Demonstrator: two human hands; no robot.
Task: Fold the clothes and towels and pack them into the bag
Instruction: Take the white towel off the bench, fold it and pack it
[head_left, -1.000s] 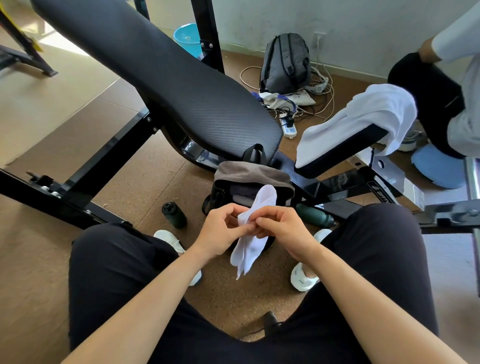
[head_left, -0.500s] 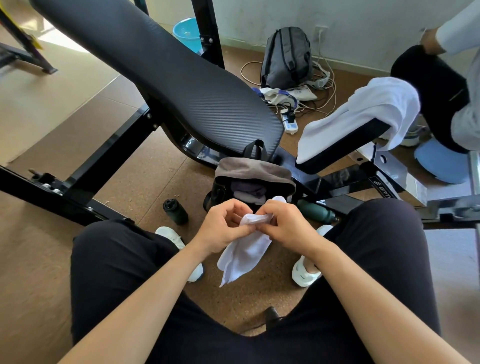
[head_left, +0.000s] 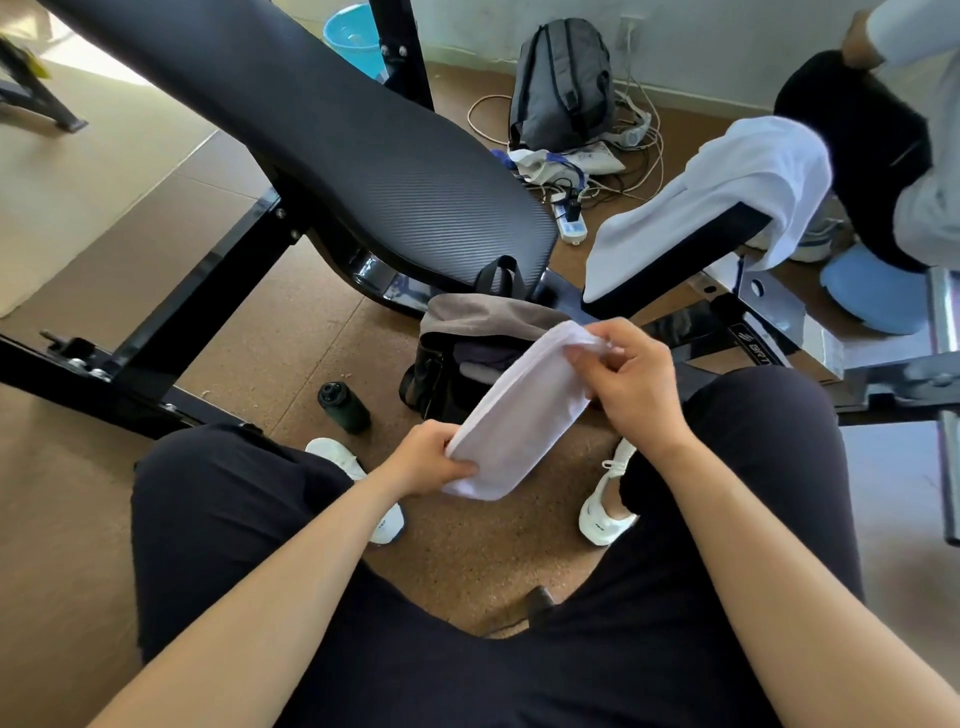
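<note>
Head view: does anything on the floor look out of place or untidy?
Yes. Cables lie in a loose tangle round a power strip by the grey backpack. A dark bottle sits loose beside the open bag; upright or tipped, I cannot tell.

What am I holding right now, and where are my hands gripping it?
A white sock, stretched between both hands: the left hand grips its lower end, the right hand pinches its upper end.
</note>
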